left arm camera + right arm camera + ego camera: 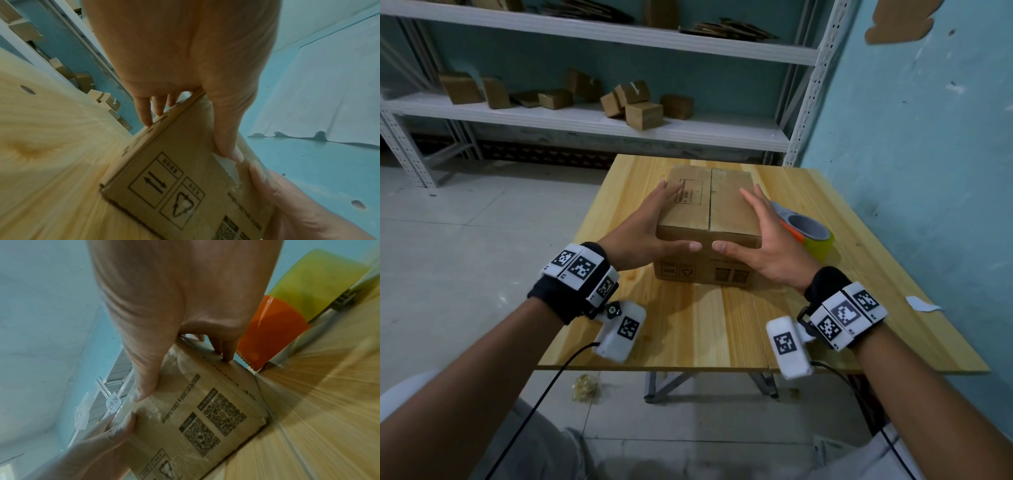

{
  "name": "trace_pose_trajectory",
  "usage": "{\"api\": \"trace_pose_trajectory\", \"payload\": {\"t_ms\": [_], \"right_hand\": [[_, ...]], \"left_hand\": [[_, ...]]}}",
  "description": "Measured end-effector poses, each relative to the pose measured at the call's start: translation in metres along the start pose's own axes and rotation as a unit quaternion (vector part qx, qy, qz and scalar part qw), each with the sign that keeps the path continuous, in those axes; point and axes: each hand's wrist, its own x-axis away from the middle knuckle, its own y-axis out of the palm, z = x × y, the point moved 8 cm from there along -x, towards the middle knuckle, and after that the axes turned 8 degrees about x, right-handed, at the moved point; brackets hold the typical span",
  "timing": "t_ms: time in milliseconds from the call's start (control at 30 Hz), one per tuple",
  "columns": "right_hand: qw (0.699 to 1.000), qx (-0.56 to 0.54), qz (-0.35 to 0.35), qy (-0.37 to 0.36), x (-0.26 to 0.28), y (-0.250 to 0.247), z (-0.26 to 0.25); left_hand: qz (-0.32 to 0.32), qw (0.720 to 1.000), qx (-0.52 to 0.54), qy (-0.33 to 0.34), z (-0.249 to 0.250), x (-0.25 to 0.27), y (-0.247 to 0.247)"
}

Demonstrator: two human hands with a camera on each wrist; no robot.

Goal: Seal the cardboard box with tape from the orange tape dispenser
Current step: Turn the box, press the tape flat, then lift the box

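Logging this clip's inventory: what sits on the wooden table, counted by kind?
Cardboard box: 1
Orange tape dispenser, holding a yellowish tape roll: 1
White paper scrap: 1
Total: 3

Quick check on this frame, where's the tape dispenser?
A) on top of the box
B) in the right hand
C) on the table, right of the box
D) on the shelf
C: the tape dispenser lies on the table just right of the box, behind the right hand; both that hand and the left hand are on the box, and neither holds the dispenser.
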Motion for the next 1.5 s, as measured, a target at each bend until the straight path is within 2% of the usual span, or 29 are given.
{"api": "trace_pose_trajectory", "payload": {"t_ms": [233,367,533,633,733,933,1500], "right_hand": [[1.0,-0.005,-0.004,-0.002,0.0,0.0,0.002],[1.0,0.007,-0.013,-0.002,-0.001,-0.002,0.007],[0.997,-0.057,-0.044,0.0,-0.006,-0.002,0.024],[0.993,-0.107,-0.055,-0.013,0.0,-0.005,0.02],[0.991,-0.113,-0.069,-0.021,0.006,-0.006,0.014],[0.993,-0.077,-0.074,-0.059,0.007,-0.003,0.003],[0.991,-0.088,-0.087,-0.059,0.002,0.001,0.009]], "left_hand": [[0.007,1.0,-0.002,0.0,0.001,0.002,-0.001],[0.008,0.999,0.035,-0.001,0.003,0.003,0.0],[0.024,0.997,0.063,-0.041,-0.006,0.006,-0.007],[0.027,0.996,0.053,-0.067,-0.01,0.009,-0.008],[0.015,0.995,0.058,-0.081,-0.012,0.01,-0.005],[-0.038,0.994,0.091,-0.046,-0.005,0.007,0.008],[-0.053,0.993,0.101,-0.023,-0.003,0.006,0.01]]}}
